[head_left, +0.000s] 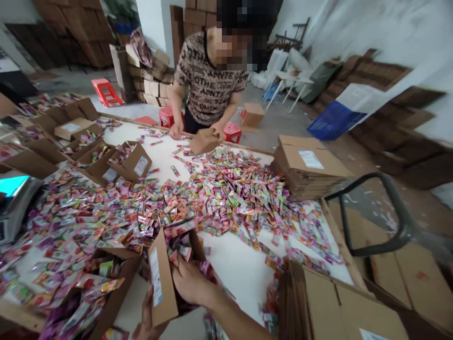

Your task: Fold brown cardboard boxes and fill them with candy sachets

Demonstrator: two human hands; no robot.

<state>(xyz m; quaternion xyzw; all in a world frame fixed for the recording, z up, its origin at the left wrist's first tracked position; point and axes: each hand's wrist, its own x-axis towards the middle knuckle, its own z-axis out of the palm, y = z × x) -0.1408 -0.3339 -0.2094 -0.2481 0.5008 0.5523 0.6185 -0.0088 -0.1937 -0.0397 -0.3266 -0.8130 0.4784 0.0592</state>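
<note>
- The left hand point(146, 315) gripped a small cardboard box point(163, 276) from below at the near edge of the table point(233, 264), fingers wrapped around the box's lower corner and pinching the labelled side.
- The right hand point(191, 282) lay against the open mouth of that box, fingers bent and pressed onto the packets inside; whether it pinched any single packet could not be told.
- The box stood tilted, its open side turned toward the heap of colourful packets point(198, 198), with its white label point(155, 276) facing the camera.
- The heap spread across the middle of the white table from the left edge almost to the right edge, thinning toward the near right corner.
- A larger open carton point(116, 283) full of packets sat just left of the held box at the near left corner.
- A stack of flat cardboard blanks point(307, 167) rested at the right edge of the table, well apart from the hands.
- More flat cardboard point(336, 307) lay at the near right corner.
- Several open small boxes point(132, 160) stood at the far left part of the table.
- A co-worker point(208, 80) stood at the far edge, holding another small box point(205, 140) with one hand and touching the table with the other.
- A scale point(14, 198) sat at the left edge.
</note>
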